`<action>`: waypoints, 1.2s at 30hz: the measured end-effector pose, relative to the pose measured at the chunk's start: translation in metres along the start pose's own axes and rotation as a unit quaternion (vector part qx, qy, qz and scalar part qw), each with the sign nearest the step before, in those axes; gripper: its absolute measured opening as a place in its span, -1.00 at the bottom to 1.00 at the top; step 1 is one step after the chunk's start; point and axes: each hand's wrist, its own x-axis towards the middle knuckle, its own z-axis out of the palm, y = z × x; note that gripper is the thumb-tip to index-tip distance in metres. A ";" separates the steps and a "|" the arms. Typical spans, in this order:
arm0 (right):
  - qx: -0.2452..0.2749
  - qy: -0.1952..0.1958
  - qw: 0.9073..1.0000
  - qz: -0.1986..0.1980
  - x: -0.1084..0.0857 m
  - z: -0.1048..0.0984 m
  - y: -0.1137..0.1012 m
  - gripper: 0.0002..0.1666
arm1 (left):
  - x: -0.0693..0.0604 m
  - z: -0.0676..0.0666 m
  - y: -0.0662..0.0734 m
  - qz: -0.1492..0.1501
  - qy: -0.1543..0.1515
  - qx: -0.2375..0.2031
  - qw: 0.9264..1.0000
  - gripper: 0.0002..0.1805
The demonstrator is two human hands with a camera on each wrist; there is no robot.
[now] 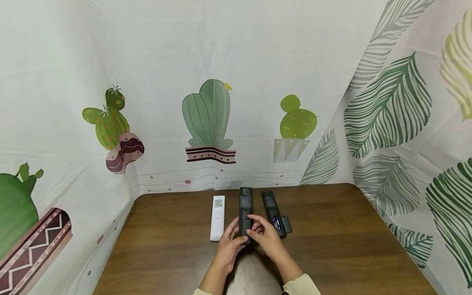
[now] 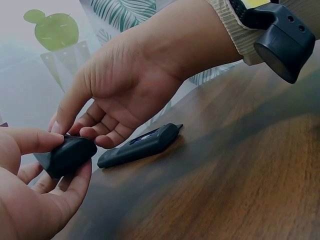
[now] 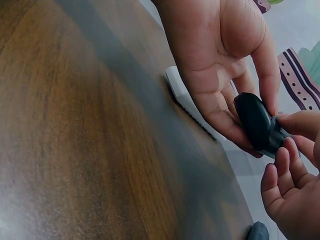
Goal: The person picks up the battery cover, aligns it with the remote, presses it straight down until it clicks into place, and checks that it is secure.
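A black remote control [image 1: 246, 201] is held back side up over the table, its far end pointing toward the wall. My left hand [image 1: 228, 249] grips its near part from the left, thumb on top and fingers beneath, as the left wrist view shows. From the right, my right hand [image 1: 269, 241] has thumb and index finger on the remote's back, around its battery cover; the other fingers curl loosely. Whether the cover has shifted cannot be told. To the right lies another black remote [image 1: 271, 203] with batteries [image 1: 277, 223] in its uncovered compartment.
A white remote [image 1: 217, 221] lies left of the hands. A loose dark battery cover [image 1: 287, 225] sits against the right-hand remote. The brown wooden table [image 1: 166, 246] ends at a wall hung with cactus-and-leaf printed cloth [image 1: 254, 61].
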 end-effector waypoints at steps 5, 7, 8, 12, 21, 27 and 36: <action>-0.005 0.024 1.000 0.003 -0.001 0.001 -0.006 -0.48 | 0.000 0.000 0.000 -0.001 0.002 0.000 1.000 -0.13; -0.003 0.037 0.999 0.011 0.000 0.002 -0.008 -0.47 | 0.000 0.001 0.000 -0.001 0.002 -0.002 1.000 -0.12; 0.000 0.043 0.999 0.014 0.000 0.002 -0.009 -0.46 | 0.000 0.001 0.000 -0.002 0.001 -0.002 1.000 -0.12; 0.010 0.060 0.998 0.020 0.002 0.002 -0.007 -0.44 | 0.000 0.002 0.001 -0.003 0.000 -0.006 1.000 -0.12; 0.021 0.055 0.998 0.012 0.005 0.004 0.004 -0.41 | -0.001 0.002 0.000 -0.004 0.003 -0.007 1.000 -0.13; 0.045 0.036 0.998 0.030 0.005 0.004 0.002 -0.35 | -0.002 0.002 0.000 -0.004 0.000 -0.009 1.000 -0.13; 0.059 0.012 0.997 0.053 0.006 0.006 -0.005 -0.24 | -0.002 0.002 0.000 -0.001 -0.004 -0.008 1.000 -0.13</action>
